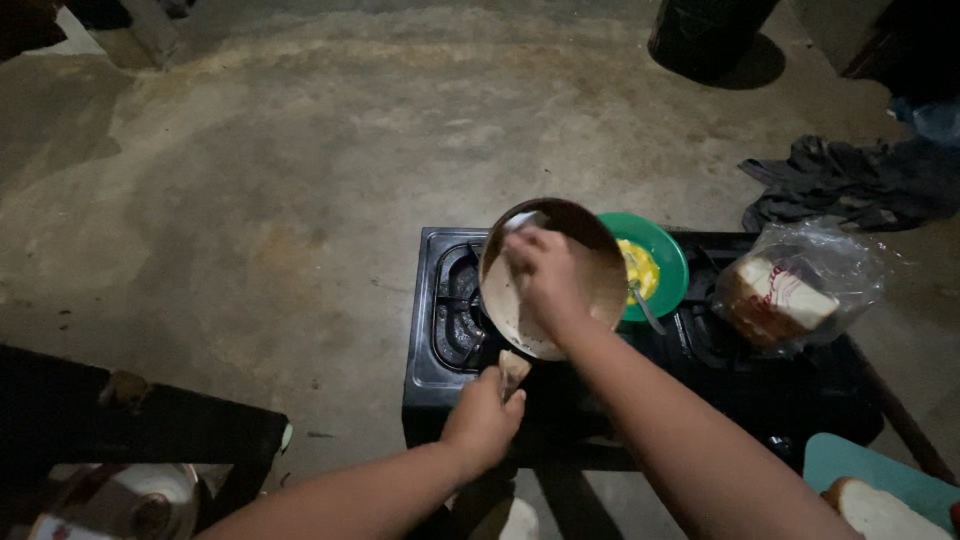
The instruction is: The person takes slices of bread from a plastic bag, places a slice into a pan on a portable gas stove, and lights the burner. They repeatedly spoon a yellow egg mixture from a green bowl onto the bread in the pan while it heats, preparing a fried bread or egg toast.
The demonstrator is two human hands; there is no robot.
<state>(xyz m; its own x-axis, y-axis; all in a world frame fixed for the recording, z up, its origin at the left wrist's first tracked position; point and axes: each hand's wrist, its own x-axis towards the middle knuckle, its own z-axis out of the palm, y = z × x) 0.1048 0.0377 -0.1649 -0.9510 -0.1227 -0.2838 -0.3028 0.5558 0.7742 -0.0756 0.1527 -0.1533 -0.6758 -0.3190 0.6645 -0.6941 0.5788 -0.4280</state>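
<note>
Gripping the pan (552,280) handle with my left hand (483,420), I tilt it above the stove (440,370) to steady it, while my right hand (545,275) pinches a pale wad inside, beside the green plate (668,262) of egg.

We're reaching both bare arms forward and down, forearms running in from bottom edge. Left hand (484,420) sitting lower and nearer body, fingers curling shut in firm grip, knuckles facing up, wrist pretty much straight. Right hand (547,280) stretching further out and higher, right forearm angling up-left across frame, fingers pinching closed, back of hand facing camera, wrist bending slightly down. Hands staying apart, not touching, right one above left.
</note>
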